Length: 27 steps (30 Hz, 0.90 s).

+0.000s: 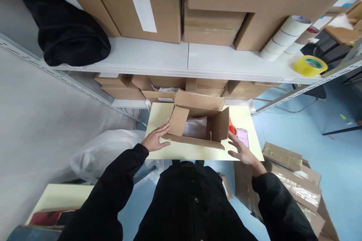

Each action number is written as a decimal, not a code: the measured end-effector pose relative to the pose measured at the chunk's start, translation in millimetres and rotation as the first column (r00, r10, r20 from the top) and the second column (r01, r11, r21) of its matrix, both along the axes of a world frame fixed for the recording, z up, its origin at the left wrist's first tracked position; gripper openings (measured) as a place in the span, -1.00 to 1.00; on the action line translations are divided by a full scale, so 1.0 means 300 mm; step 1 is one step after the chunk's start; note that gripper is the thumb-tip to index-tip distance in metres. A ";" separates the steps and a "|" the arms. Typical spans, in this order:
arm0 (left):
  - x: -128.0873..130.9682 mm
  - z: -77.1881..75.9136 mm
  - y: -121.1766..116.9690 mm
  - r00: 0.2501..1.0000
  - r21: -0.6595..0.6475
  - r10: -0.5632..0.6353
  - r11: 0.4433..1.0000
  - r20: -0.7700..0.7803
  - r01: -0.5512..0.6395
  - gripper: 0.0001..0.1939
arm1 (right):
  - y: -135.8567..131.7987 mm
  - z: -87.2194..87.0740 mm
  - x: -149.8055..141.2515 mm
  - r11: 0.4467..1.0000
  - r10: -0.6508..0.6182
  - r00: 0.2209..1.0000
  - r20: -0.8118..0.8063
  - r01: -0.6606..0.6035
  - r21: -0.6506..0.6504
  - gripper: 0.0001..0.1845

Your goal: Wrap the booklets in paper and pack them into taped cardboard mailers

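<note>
An open cardboard box (219, 126) stands on a pale yellow table (249, 116) in front of me, its flaps spread. Inside lies something white in clear plastic wrap (195, 127); its kind I cannot make out. My left hand (156, 138) is at the box's left side, fingertips by the left flap, thumb apart from the fingers. My right hand (240, 148) is beside the right end of the box, palm turned in, fingers spread. Behind the right fingers sit a red and orange object (232, 126), partly hidden, and a phone with a pinkish screen (243, 137).
A metal shelf (158, 56) crosses behind the table, holding large cartons (166, 7), white tape rolls (285, 37), a yellow tape roll (310, 66) and a black cloth bag (70, 30). Taped cartons (296, 184) are piled on the floor at right; plastic sheeting (110, 150) lies left.
</note>
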<state>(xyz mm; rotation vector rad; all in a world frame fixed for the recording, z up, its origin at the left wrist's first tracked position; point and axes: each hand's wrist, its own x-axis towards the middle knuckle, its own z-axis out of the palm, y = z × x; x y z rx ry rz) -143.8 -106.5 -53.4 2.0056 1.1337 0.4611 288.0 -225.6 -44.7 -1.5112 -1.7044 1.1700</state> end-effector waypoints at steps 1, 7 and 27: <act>0.000 -0.005 0.002 1.000 -0.003 0.012 1.000 0.003 -0.012 -0.32 | 0.000 -0.003 -0.008 0.999 0.029 0.997 0.067 -0.031 0.024 -0.09; -0.006 -0.014 0.008 0.998 -0.069 0.063 0.996 -0.009 -0.064 -0.42 | 0.023 -0.024 -0.085 0.986 0.028 0.945 0.327 -0.080 0.149 -0.12; 0.041 -0.086 -0.064 0.831 -0.233 0.497 0.864 0.250 -0.446 -0.66 | 0.129 -0.066 -0.125 0.972 -0.219 0.975 -0.041 0.222 0.079 -0.38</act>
